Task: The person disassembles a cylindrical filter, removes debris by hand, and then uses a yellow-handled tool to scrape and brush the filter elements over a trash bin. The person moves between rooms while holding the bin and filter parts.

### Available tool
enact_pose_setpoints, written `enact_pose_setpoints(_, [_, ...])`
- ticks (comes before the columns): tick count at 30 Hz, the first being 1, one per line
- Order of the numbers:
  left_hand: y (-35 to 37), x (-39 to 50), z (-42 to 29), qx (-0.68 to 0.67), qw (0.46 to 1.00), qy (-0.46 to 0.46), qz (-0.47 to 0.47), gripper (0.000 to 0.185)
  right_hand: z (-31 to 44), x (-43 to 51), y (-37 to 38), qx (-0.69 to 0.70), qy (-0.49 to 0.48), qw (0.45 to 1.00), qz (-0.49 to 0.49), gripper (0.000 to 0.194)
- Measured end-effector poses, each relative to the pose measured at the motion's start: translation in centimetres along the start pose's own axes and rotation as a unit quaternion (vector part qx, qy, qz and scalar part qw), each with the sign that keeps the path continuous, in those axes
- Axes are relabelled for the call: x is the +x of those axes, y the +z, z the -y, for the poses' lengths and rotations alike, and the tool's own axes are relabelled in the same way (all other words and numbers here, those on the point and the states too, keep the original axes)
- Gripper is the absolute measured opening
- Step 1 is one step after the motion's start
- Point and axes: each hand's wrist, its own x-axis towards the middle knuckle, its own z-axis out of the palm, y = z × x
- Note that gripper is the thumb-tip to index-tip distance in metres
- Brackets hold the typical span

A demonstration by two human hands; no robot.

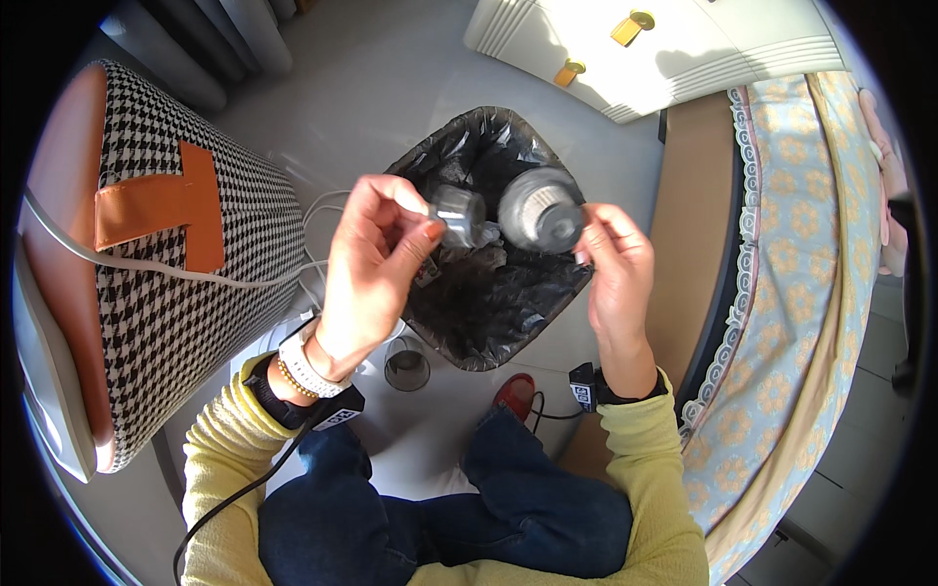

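Observation:
Between the thumb and fingers of my left hand [381, 253] is a small clear, cup-shaped plastic part [458, 216], slightly blurred. My right hand [615, 260] pinches the edge of a round grey part [542, 209] with a pale pleated band like a filter and a dark round end; it too is blurred. Both parts are held apart from each other over a waste bin lined with a black plastic bag [498, 315]. Crumpled light-coloured waste [480, 256] shows inside the bin. Just in front of the bin, a smoky translucent cup [407, 363] stands on the floor.
At left stands a houndstooth-covered piece [249, 220] with an orange strap [139, 209] and a white cable [183, 272]. A white drawer cabinet [527, 36] is beyond the bin. To the right is a bed with a floral cover [777, 329]. A red shoe [515, 395] is near the bin.

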Motion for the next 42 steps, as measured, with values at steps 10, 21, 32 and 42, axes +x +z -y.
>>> enact_pose_setpoints(10, [0.5,0.7,-0.3,-0.026,0.998,0.024,-0.056,0.025,-0.7,0.0,0.7,0.065,-0.026,0.997,-0.041,0.016])
enact_pose_setpoints(21, [-0.3,0.4,0.1,-0.027,0.999,0.009,-0.029,0.029,-1.2,-0.4,1.0,0.068,0.031,0.997,-0.02,0.016])
enact_pose_setpoints(32, [-0.6,0.5,0.1,-0.037,0.999,0.003,-0.024,0.028,-1.0,-0.4,1.6,-0.014,-0.008,1.0,0.012,0.016])
enact_pose_setpoints(42, [-3.3,0.6,1.8,0.373,0.891,0.253,-0.052,0.019,-3.2,1.2,0.3,-0.331,-0.208,0.912,0.129,0.013])
